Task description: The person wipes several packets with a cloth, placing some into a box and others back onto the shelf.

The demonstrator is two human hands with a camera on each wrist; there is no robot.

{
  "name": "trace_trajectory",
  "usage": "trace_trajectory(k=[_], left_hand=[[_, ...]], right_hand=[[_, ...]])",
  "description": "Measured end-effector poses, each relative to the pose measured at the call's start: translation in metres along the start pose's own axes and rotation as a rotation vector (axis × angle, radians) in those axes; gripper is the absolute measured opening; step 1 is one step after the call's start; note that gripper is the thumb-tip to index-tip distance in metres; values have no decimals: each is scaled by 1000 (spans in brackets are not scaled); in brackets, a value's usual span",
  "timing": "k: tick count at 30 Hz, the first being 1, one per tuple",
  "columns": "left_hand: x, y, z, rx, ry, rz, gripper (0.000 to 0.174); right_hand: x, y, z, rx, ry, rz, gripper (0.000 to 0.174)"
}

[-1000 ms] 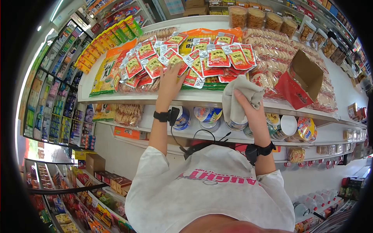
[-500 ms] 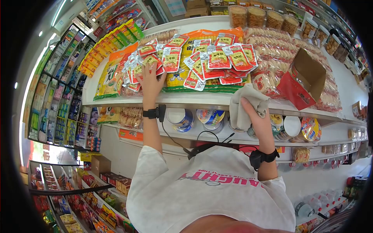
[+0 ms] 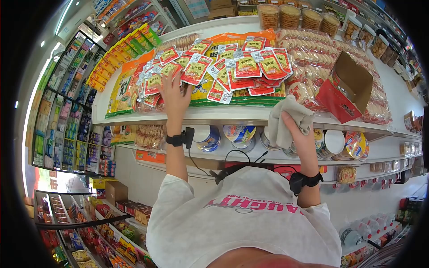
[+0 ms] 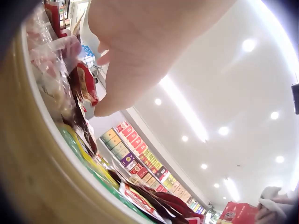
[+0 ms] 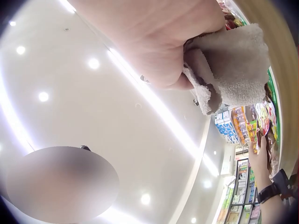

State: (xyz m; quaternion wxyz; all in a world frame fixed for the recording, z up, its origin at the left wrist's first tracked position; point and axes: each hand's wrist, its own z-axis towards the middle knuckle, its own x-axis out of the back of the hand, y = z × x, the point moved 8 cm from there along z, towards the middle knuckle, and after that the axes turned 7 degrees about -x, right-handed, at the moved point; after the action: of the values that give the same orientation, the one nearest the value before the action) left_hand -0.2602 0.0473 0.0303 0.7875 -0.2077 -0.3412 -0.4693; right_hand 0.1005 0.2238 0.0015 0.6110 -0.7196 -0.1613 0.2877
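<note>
The left hand lies with spread fingers on the left part of a heap of small red and white snack packets, in the head view. More packets are piled to its right on large yellow and orange bags. The right hand grips a grey cloth at the shelf's front edge. In the right wrist view the cloth hangs folded from the right hand. The left wrist view shows the left hand beside a red packet; its fingertips are partly hidden.
An open red box stands tilted right of the cloth, on wrapped round crackers. Clear jars line the back, and yellow and green packs stand at the left. Tubs sit on the shelf below.
The left hand has moved left along the heap from its middle. Packets there have shifted, uncovering part of the yellow bag. The right hand, with the cloth, has moved slightly right.
</note>
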Motion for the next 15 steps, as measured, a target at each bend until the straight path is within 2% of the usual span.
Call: trace_trajectory(k=[3, 6, 7, 9, 10, 12, 14, 15], left_hand=[[5, 35, 1, -114, 5, -125, 55], [6, 60, -2, -85, -30, -238, 49], [11, 71, 0, -86, -22, -313, 45], [30, 103, 8, -92, -1, -467, 39], [40, 119, 11, -90, 9, -541, 36], [56, 154, 16, -165, 0, -628, 36], [60, 185, 22, -208, -47, -767, 36], [60, 200, 24, -223, -96, -866, 36]], right_hand=[[-1, 6, -1, -17, -8, 4, 43], [3, -10, -11, 131, 65, -55, 48], [13, -19, -18, 259, 236, -155, 48], [34, -65, -40, 605, 452, -368, 45], [42, -84, -46, 706, 521, -430, 44], [56, -119, -63, 896, 695, -559, 41], [72, -140, -51, 1095, 765, -738, 45], [80, -140, -39, 1021, 757, -818, 46]])
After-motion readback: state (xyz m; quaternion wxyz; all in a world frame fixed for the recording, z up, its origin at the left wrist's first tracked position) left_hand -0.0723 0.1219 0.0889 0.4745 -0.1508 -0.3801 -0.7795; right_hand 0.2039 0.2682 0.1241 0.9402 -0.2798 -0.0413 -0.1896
